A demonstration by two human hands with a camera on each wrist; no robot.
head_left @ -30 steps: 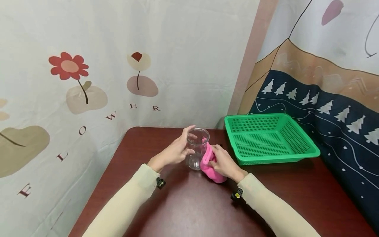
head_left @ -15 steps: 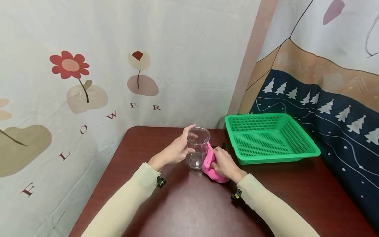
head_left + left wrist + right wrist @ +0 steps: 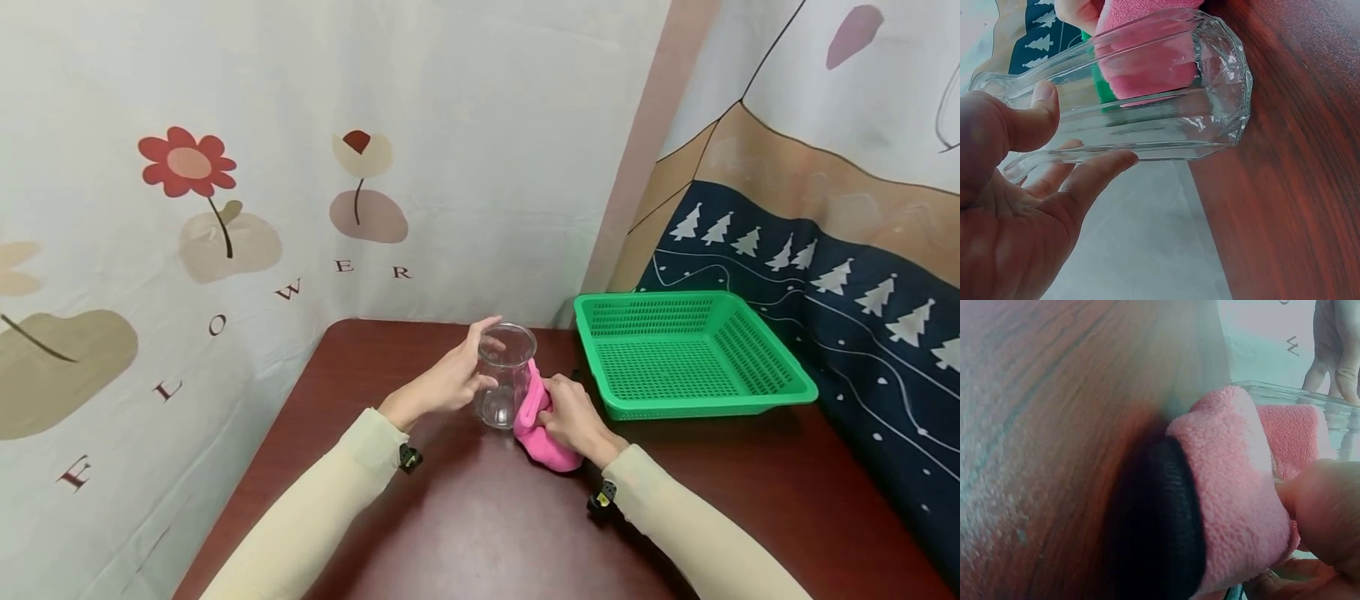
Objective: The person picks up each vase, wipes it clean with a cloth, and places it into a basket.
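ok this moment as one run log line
left hand: holds upright glass jar; right hand: holds pink cloth at jar's side; green basket: on table

On my feed the jar (image 3: 1147, 130) looks like clear, shiny glass. Cloth (image 3: 1229, 494) is super fuzzy, matt towel stuff. Basket (image 3: 712, 410) seems plastic, table (image 3: 465, 533) glossy wood-grain, and the curtain (image 3: 495, 150) reads as matt, wrinkly fabric.

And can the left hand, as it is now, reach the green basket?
Probably not: the left hand holds the glass jar, and the jar, the pink cloth and the right hand lie between it and the green basket.
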